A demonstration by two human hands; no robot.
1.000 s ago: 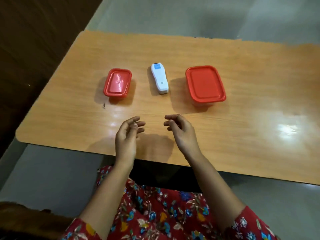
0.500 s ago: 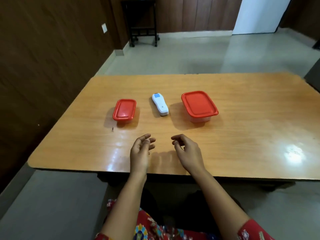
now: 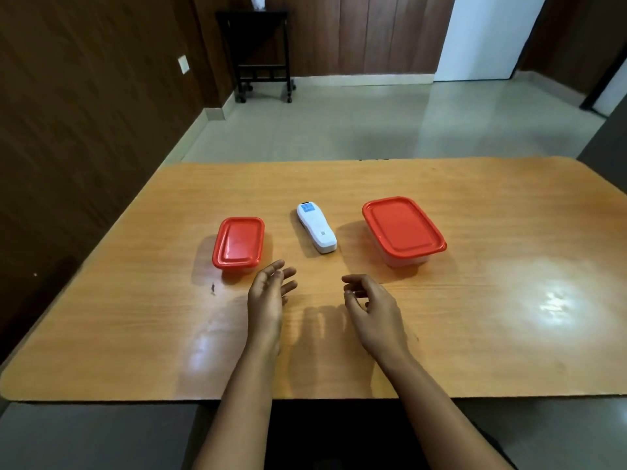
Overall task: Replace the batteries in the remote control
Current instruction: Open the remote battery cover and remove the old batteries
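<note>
Lying flat on the orange wooden table [image 3: 475, 205], the white remote control [image 3: 316, 227] serves as the reference point for this record; its long axis runs roughly away from the person, angled slightly, with a small blue label at its far end. To the left of the remote, well apart from it, stands a small red-lidded container [image 3: 238, 242], lid on. To the right of the remote, also apart from it, stands a larger red-lidded container [image 3: 403, 228] with a clear body, lid likewise on. Nearer the person than the remote, both bare hands are over the table and touch none of these items. The left hand [image 3: 268, 296] sits below and slightly left of the remote, near the small container's near corner, its fingers [image 3: 286, 274] loosely spread and empty. The right hand [image 3: 373, 308] sits below and slightly right of the remote, its fingers [image 3: 353, 281] loosely curled inward, not closed, holding nothing. A small dark mark [image 3: 213, 288] shows on the table surface, left of the left hand. Beyond the table, far behind the remote, a dark wheeled stand [image 3: 263, 56] stands against the wood-panelled wall.
</note>
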